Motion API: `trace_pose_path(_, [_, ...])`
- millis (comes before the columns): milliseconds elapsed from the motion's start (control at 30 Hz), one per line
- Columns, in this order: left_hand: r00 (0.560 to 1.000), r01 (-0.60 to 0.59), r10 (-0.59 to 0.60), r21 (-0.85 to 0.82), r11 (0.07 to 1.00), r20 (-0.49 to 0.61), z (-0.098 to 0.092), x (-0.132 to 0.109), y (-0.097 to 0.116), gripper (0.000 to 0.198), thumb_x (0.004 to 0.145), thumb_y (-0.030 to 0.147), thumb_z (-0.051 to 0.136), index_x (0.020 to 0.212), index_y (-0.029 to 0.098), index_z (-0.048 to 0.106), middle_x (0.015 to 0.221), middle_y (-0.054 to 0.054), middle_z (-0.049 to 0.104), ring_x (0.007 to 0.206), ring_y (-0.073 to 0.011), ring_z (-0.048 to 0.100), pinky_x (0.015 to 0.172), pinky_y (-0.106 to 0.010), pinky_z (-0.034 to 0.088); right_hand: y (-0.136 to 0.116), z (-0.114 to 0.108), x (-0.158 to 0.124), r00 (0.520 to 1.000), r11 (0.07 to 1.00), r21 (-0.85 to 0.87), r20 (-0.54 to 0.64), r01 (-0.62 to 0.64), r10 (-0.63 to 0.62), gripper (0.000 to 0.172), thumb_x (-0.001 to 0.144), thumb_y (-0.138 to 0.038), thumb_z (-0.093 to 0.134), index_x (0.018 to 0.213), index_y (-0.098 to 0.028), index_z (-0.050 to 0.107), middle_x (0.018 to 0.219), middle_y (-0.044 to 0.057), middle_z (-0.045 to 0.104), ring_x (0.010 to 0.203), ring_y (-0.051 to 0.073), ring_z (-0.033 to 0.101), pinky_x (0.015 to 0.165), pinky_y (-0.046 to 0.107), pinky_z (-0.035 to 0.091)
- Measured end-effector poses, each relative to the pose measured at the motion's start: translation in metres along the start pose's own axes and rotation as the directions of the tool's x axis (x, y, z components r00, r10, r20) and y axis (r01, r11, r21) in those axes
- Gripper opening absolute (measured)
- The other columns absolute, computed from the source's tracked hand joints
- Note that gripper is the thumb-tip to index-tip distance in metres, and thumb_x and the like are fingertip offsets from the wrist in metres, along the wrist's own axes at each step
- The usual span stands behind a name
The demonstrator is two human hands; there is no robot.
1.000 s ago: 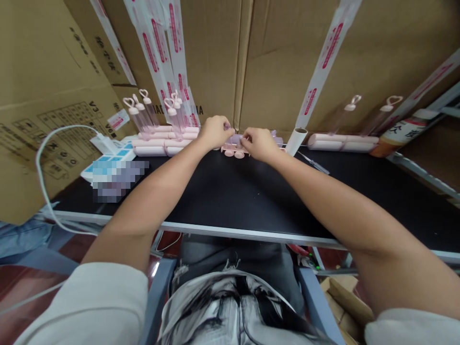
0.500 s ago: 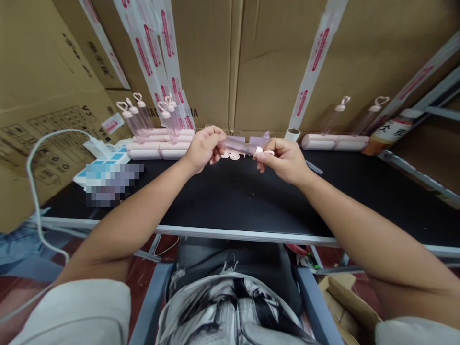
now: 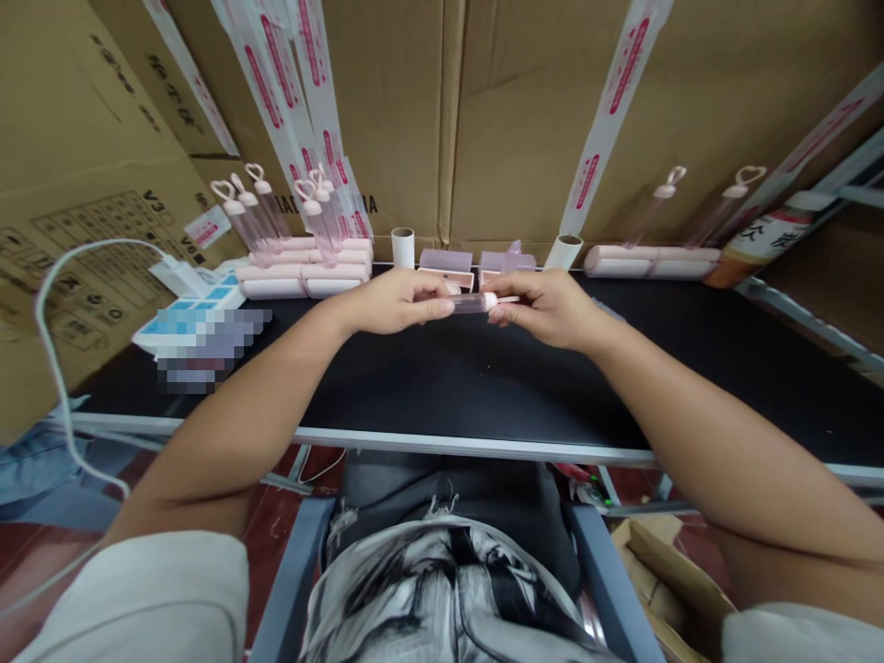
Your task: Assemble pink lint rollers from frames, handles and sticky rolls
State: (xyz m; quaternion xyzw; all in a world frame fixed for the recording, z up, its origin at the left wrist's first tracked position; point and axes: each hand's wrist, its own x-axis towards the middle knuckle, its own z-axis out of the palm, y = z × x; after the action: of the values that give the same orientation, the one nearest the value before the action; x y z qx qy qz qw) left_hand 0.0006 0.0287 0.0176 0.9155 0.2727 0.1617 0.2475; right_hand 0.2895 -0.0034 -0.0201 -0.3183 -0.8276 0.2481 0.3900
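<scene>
Above the black tabletop, a clear tube with a pink cap (image 3: 470, 303) lies level between my two hands. My left hand (image 3: 395, 304) is closed around its left end, thumb along the front and fingers curled behind. At the capped end, my right hand (image 3: 552, 306) pinches the pale pink loop handle between thumb and fingers. Just behind my hands are a small lilac box (image 3: 446, 261) and a second lilac box (image 3: 507, 262), partly covered by my fingers. Part of the tube is hidden inside my left hand.
Pink cylinders (image 3: 304, 281) bear several upright capped tubes at left; more pink cylinders (image 3: 649, 261) with two tubes are at right. Two cardboard cores, one left (image 3: 402, 249) and one right (image 3: 563, 252), a bottle (image 3: 770, 239) and a power strip (image 3: 225, 299) stand around.
My left hand has come down and turned flatter, covering more of the tube. The tube has gone from tilted to level. The left cardboard core now shows behind my hand.
</scene>
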Motion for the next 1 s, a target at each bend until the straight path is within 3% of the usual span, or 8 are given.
trace_pose_path(100, [0.998,-0.042,0.029,0.215,0.976,0.063,0.013,0.003,0.004,0.041,0.106,0.056,0.05,0.101,0.019,0.067,0.088,-0.004,0.07,0.075,-0.0169,0.061,0.072,-0.03,0.043,0.001,0.005,0.0,0.995,0.972,-0.214,0.051,0.1,-0.091,0.029,0.103,-0.045,0.072,0.114,-0.02,0.083,0.095,0.007,0.085,0.084,0.023,0.079,0.081,0.034,0.057])
trace_pose_path(267, [0.998,-0.012,-0.011,0.335,0.942,0.067,0.027,0.008,0.003,0.041,0.112,0.052,0.04,0.113,0.019,0.065,0.097,-0.008,0.074,0.081,-0.0209,0.065,0.076,-0.032,0.044,0.006,0.013,-0.001,0.98,0.893,-0.406,0.054,0.197,-0.192,0.023,0.103,-0.028,0.063,0.113,-0.021,0.083,0.095,0.007,0.086,0.084,0.024,0.079,0.079,0.034,0.055])
trace_pose_path(500, [0.994,0.056,-0.096,0.54,0.84,0.046,0.027,0.006,0.019,0.04,0.114,0.048,0.046,0.125,0.017,0.068,0.099,-0.01,0.078,0.089,-0.0261,0.073,0.073,-0.034,0.041,0.003,0.023,-0.004,0.984,0.899,-0.402,0.026,0.174,-0.179,0.022,0.101,-0.022,0.058,0.105,-0.018,0.08,0.083,0.007,0.083,0.073,0.022,0.077,0.071,0.032,0.054])
trace_pose_path(600, [0.993,0.071,-0.115,0.595,0.8,0.036,0.029,0.006,0.022,0.043,0.114,0.051,0.047,0.128,0.017,0.069,0.101,-0.011,0.08,0.092,-0.0272,0.076,0.072,-0.034,0.04,-0.001,0.029,-0.004,0.998,0.973,-0.222,-0.009,0.062,-0.065,0.023,0.104,-0.036,0.063,0.096,-0.019,0.076,0.071,0.004,0.077,0.06,0.018,0.072,0.064,0.031,0.054])
trace_pose_path(667, [0.992,0.081,-0.121,0.623,0.778,0.022,0.032,0.008,0.019,0.044,0.114,0.053,0.048,0.129,0.018,0.07,0.105,-0.011,0.081,0.096,-0.0281,0.077,0.072,-0.034,0.039,0.002,0.032,-0.002,0.992,0.992,0.006,0.016,-0.124,0.124,0.041,0.102,-0.06,0.069,0.091,-0.02,0.071,0.069,0.003,0.074,0.05,0.017,0.068,0.054,0.03,0.052])
trace_pose_path(767, [0.986,0.117,-0.164,0.631,0.767,0.016,0.04,0.014,0.012,0.046,0.113,0.056,0.048,0.13,0.02,0.072,0.114,-0.011,0.083,0.101,-0.0294,0.078,0.071,-0.034,0.039,0.011,0.029,0.002,0.904,0.884,0.203,0.169,-0.422,0.392,0.065,0.086,-0.085,0.076,0.081,-0.021,0.066,0.067,0.004,0.073,0.043,0.016,0.063,0.042,0.029,0.048])
trace_pose_path(867, [0.978,0.101,-0.191,0.617,0.781,0.082,0.05,0.022,0.004,0.044,0.111,0.055,0.052,0.123,0.02,0.076,0.122,-0.011,0.082,0.11,-0.0314,0.078,0.071,-0.035,0.041,0.022,0.021,0.005,0.854,0.889,-0.013,0.272,-0.458,0.444,0.059,0.087,-0.077,0.081,0.077,-0.02,0.07,0.066,0.003,0.072,0.046,0.014,0.061,0.046,0.029,0.048])
trace_pose_path(1000, [0.986,0.088,-0.154,0.594,0.799,0.061,0.059,0.028,-0.006,0.043,0.105,0.056,0.06,0.114,0.019,0.081,0.124,-0.013,0.079,0.116,-0.0325,0.075,0.074,-0.036,0.045,0.031,0.012,0.006,0.911,0.904,-0.358,0.246,-0.233,0.332,0.038,0.098,-0.055,0.073,0.088,-0.02,0.082,0.076,0.004,0.079,0.066,0.017,0.067,0.064,0.031,0.048])
